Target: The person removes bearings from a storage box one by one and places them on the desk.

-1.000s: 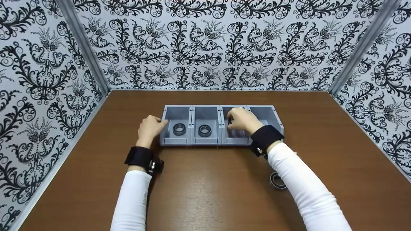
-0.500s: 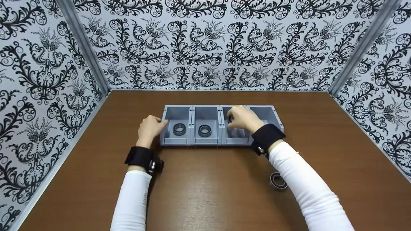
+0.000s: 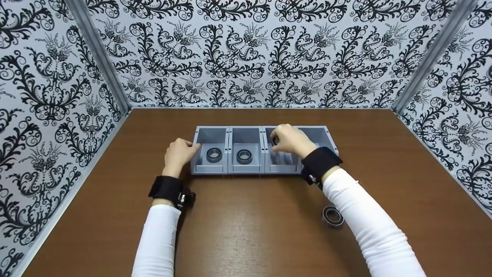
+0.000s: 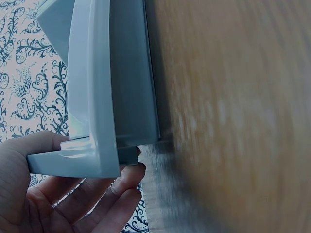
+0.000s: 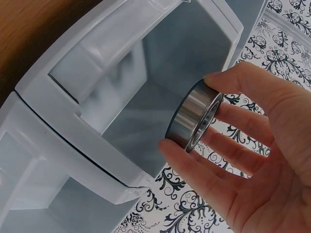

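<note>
My left hand (image 3: 179, 154) grips the outer side wall of the leftmost grey storage bin (image 3: 210, 169), thumb over its edge and fingers on the outside. In the right wrist view, my right hand (image 5: 262, 141) pinches a ball bearing (image 5: 194, 114) with a shiny steel rim between thumb and fingertips. It is held tilted on edge at the mouth of the third bin (image 3: 283, 168), above its floor. One bearing (image 3: 214, 160) lies flat in the first bin, and another bearing (image 3: 244, 161) in the second.
The bins stand side by side in a row; my right hand and wrist partly cover the rightmost bin (image 3: 331, 140). Another bearing (image 3: 325, 218) lies on the brown wooden table (image 3: 238, 223), beside my right forearm. Patterned walls (image 3: 246, 57) enclose the table at the back and sides.
My right hand has risen slightly with the bearing still pinched over the third bin. The left hand keeps its grip on the first bin.
</note>
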Motion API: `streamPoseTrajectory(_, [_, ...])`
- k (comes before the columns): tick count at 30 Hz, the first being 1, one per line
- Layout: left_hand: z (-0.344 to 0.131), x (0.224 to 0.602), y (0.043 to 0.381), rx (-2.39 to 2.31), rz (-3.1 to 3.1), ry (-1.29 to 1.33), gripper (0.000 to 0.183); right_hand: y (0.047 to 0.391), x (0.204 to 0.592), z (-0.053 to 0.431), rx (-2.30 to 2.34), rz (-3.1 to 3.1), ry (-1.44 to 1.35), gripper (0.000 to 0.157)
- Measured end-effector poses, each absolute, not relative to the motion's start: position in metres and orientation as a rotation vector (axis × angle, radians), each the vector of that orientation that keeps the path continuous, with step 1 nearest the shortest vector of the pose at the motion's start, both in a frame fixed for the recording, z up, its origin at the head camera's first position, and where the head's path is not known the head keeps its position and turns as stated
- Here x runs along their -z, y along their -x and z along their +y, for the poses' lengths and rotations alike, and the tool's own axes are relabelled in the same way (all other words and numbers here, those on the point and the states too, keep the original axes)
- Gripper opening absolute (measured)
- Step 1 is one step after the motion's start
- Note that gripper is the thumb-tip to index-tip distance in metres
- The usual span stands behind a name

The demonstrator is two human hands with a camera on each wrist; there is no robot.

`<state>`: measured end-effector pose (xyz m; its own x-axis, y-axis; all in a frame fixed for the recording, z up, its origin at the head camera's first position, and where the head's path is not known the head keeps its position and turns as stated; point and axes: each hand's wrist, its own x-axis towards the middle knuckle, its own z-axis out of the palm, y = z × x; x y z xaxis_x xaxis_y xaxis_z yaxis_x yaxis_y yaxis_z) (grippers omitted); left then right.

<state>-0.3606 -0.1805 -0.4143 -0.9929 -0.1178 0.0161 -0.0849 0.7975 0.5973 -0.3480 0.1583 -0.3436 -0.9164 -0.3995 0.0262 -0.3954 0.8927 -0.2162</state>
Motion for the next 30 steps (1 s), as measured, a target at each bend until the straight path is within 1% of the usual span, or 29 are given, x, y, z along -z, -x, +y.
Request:
streamPoseTrajectory(4, [-0.1809,0.4148,0.36,0.973,-2.927,-0.164,0.051,0.3484,0.3436,0.1578,0.328,3.045,0.655,0.034])
streamPoseTrajectory(8, [-0.1815,0.4159,0.3603,0.983,-2.919,-0.157,0.047,0.3485,0.3424,0.1575,0.323,3.052,0.671,0.03])
streamPoseTrajectory(17, [-0.1813,0.4157,0.3614,0.98,-2.907,-0.15,0.043,0.3492,0.3415,0.1583,0.329,3.049,0.702,0.026])
streamPoseTrajectory(24, [-0.1816,0.415,0.3622,0.976,-2.909,-0.153,0.047,0.3446,0.3372,0.1585,0.358,3.025,0.666,0.038])
streamPoseTrajectory(30, [-0.1811,0.4155,0.3618,0.972,-2.914,-0.159,0.048,0.3416,0.3345,0.1584,0.342,3.022,0.663,0.044])
